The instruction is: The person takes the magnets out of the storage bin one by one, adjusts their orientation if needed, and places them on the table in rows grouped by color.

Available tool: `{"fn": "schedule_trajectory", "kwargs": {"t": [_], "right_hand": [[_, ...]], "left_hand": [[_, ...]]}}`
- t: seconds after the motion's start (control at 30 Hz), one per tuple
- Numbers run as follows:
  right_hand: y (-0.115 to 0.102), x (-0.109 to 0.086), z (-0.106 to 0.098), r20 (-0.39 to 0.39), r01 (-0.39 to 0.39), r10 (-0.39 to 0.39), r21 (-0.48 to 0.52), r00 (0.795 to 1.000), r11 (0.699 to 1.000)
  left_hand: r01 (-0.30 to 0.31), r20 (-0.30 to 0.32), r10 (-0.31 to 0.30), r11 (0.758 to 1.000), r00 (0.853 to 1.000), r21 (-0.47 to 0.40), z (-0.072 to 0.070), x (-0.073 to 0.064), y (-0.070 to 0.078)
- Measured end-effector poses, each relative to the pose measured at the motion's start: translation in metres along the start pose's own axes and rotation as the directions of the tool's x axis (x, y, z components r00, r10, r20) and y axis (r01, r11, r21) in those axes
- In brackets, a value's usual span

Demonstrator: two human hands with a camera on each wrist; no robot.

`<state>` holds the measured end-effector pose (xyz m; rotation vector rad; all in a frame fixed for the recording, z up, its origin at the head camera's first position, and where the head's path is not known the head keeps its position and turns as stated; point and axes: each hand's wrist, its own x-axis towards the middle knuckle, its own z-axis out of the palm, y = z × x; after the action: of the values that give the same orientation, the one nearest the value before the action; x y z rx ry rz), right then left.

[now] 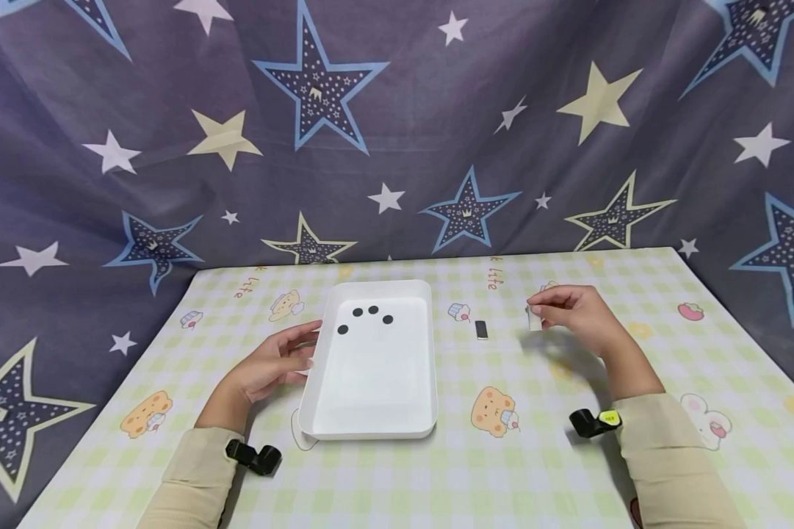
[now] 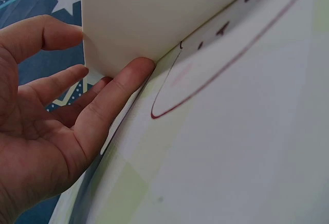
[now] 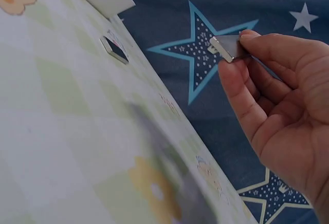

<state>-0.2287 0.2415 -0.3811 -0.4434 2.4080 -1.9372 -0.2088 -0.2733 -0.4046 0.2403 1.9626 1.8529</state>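
A white rectangular tray (image 1: 370, 382) lies on the table, with several small black discs (image 1: 342, 330) near its far end. My left hand (image 1: 276, 364) is at the tray's left side, its fingertips (image 2: 141, 67) right at the outer wall and the fingers loosely extended. Between thumb and fingers, my right hand (image 1: 578, 316) pinches a small silver rectangular metal block (image 3: 226, 48), raised over the right part of the table. A second flat block (image 1: 481, 330), dark on top with a silver edge, rests on the cloth between the tray and the right hand.
A green-and-white checked cloth (image 1: 522, 470) with cartoon prints covers the table. Behind it hangs a dark curtain (image 1: 397, 88) with stars. A black wrist camera (image 1: 254, 457) sits at the left cuff, and another camera (image 1: 591, 423) at the right.
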Motion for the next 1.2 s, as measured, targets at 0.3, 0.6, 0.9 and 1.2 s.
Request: {"fn": "schedule_trajectory", "kwargs": {"t": [0.3, 0.6, 0.9, 1.2], "right_hand": [[0.011, -0.002, -0.010, -0.018, -0.100, 0.099, -0.073, 0.995, 0.992], [0.026, 0.001, -0.013, -0.033, -0.167, 0.164, -0.204, 0.986, 0.965], [0.029, 0.001, -0.011, -0.022, -0.146, 0.146, -0.306, 0.989, 0.941], [0.029, -0.001, -0.013, 0.038, -0.121, 0.149, -0.400, 0.988, 0.908]], "left_hand": [[0.002, -0.004, -0.002, 1.000, 1.000, 0.002, 0.001, 0.000, 0.000], [0.005, -0.002, -0.005, 1.000, 1.000, -0.004, 0.000, 0.001, 0.000], [0.001, -0.005, -0.001, 1.000, 1.000, -0.005, 0.000, 0.000, -0.001], [0.003, -0.008, -0.003, 1.000, 1.000, -0.010, 0.000, 0.000, 0.000]]}}
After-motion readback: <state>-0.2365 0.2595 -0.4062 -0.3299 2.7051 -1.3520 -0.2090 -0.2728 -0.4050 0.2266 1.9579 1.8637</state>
